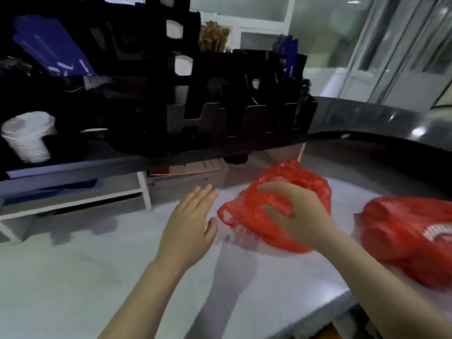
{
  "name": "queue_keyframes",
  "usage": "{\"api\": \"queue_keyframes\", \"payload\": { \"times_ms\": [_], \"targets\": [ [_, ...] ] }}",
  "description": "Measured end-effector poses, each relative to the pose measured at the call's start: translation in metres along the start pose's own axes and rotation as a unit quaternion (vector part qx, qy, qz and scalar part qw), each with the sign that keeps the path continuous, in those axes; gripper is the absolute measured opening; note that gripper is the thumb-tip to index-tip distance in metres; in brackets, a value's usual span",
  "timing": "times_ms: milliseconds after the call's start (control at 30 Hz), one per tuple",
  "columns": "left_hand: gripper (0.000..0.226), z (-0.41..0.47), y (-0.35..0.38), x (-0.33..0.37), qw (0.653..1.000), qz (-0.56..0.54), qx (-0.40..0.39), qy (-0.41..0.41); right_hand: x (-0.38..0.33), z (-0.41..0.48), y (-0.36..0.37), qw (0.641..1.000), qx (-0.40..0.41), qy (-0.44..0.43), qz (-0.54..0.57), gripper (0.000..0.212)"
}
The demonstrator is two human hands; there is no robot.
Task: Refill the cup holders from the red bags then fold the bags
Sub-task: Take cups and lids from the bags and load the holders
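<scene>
A wide stretch of pale worktop point(73, 277) is seen around the left hand point(188, 223). It is bounded behind by the black cup holders point(220, 118) and cut off at the near right by its own edge. A crumpled red bag point(305, 182) lies mid-worktop, and a second red bag point(403, 236) is set apart at the right. The left hand is held flat, fingers straight, with nothing held. The right hand point(300, 216) is arched over the crumpled red bag with its fingers curved; whether the bag is actually gripped cannot be told.

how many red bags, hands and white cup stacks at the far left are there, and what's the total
red bags: 2 (middle bag, right bag)
hands: 2 (left hand, right hand)
white cup stack: 1
total: 5
</scene>
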State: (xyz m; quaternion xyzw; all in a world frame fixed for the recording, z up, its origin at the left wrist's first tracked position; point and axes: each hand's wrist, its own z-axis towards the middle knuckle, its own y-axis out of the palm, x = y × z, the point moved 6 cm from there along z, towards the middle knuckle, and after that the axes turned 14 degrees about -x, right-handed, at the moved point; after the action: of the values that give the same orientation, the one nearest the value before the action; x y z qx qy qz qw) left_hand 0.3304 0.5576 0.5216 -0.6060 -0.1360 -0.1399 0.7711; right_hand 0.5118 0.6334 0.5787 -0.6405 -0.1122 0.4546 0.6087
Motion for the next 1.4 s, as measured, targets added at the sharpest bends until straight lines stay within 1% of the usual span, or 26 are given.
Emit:
{"api": "queue_keyframes", "payload": {
  "times_ms": [133, 233, 333, 433, 500, 667, 800, 933, 1000, 1067, 1100, 1133, 1200, 1233, 1267, 1300, 1333, 1400],
  "targets": [
    [0.053, 0.013, 0.036, 0.062, 0.999, -0.042, 0.000, 0.005, 0.067, -0.058, -0.019, 0.998, 0.018, 0.045, 0.029, 0.031],
    [0.052, 0.031, 0.071, 0.122, 0.996, -0.081, -0.014, 0.020, 0.120, -0.106, -0.036, 0.997, 0.023, 0.063, 0.043, 0.031],
    [0.050, 0.049, 0.111, 0.192, 0.993, -0.109, -0.029, 0.032, 0.180, -0.162, -0.071, 0.994, 0.065, 0.080, 0.041, 0.030],
    [0.049, 0.066, 0.149, 0.258, 0.988, -0.135, -0.051, 0.058, 0.243, -0.219, -0.109, 0.983, 0.121, 0.129, 0.040, 0.029],
    [0.049, 0.077, 0.172, 0.294, 0.983, -0.157, -0.072, 0.063, 0.282, -0.253, -0.127, 0.975, 0.144, 0.164, 0.046, 0.027],
    [0.046, 0.096, 0.217, 0.358, 0.971, -0.209, -0.108, 0.050, 0.354, -0.317, -0.152, 0.959, 0.156, 0.229, 0.064, 0.025],
    [0.044, 0.112, 0.248, 0.389, 0.962, -0.235, -0.134, 0.047, 0.400, -0.331, -0.160, 0.949, 0.158, 0.269, 0.041, 0.029],
    [0.045, 0.130, 0.271, 0.406, 0.960, -0.246, -0.134, 0.025, 0.432, -0.326, -0.148, 0.938, 0.136, 0.315, 0.060, 0.047],
    [0.044, 0.143, 0.278, 0.411, 0.957, -0.265, -0.115, 0.019, 0.440, -0.315, -0.145, 0.942, 0.123, 0.306, 0.059, 0.050],
    [0.040, 0.158, 0.286, 0.415, 0.958, -0.265, -0.105, 0.013, 0.449, -0.301, -0.144, 0.955, 0.086, 0.281, 0.027, 0.055],
    [0.037, 0.166, 0.291, 0.417, 0.963, -0.246, -0.113, 0.013, 0.455, -0.295, -0.141, 0.961, 0.043, 0.274, -0.002, 0.060],
    [0.035, 0.174, 0.299, 0.420, 0.969, -0.208, -0.133, 0.017, 0.462, -0.292, -0.134, 0.962, -0.017, 0.271, -0.038, 0.067],
    [0.039, 0.186, 0.319, 0.426, 0.975, -0.100, -0.195, 0.030, 0.478, -0.295, -0.117, 0.942, -0.143, 0.283, -0.111, 0.081],
    [0.044, 0.189, 0.328, 0.429, 0.971, -0.051, -0.229, 0.039, 0.484, -0.298, -0.112, 0.932, -0.176, 0.289, -0.134, 0.082],
    [0.047, 0.191, 0.337, 0.430, 0.964, -0.020, -0.260, 0.046, 0.486, -0.302, -0.111, 0.929, -0.176, 0.285, -0.158, 0.079],
    [0.048, 0.191, 0.344, 0.430, 0.957, -0.009, -0.284, 0.049, 0.484, -0.305, -0.115, 0.934, -0.146, 0.265, -0.189, 0.068],
    [0.046, 0.192, 0.349, 0.430, 0.953, -0.016, -0.298, 0.050, 0.480, -0.308, -0.122, 0.943, -0.083, 0.228, -0.229, 0.050],
    [0.031, 0.196, 0.351, 0.432, 0.955, -0.061, -0.285, 0.047, 0.473, -0.323, -0.135, 0.953, 0.070, 0.137, -0.262, 0.011]
  ]
}}
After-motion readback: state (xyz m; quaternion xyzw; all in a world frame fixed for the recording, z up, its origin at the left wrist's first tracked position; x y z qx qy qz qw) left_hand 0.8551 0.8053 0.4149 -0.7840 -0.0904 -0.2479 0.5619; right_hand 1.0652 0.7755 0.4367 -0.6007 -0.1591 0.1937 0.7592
